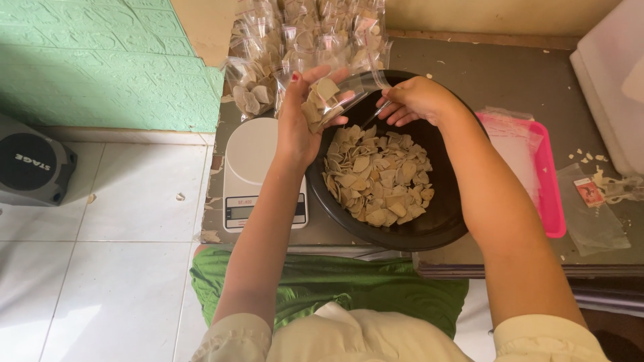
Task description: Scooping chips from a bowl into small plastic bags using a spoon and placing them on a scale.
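So the desk (pixel 510 80) is a low, dark, scuffed slab sitting over white floor tiles (pixel 121 268). Dead center on it is a big black bowl (pixel 436 231) of pale chips. At 9 o'clock from the bowl, touching its rim, a white scale (pixel 251 161). At 12, a pile of filled clear bags (pixel 302 40). At 3, a pink tray (pixel 550 194), then an empty flat bag (pixel 594 218) and crumbs (pixel 590 157) further right.
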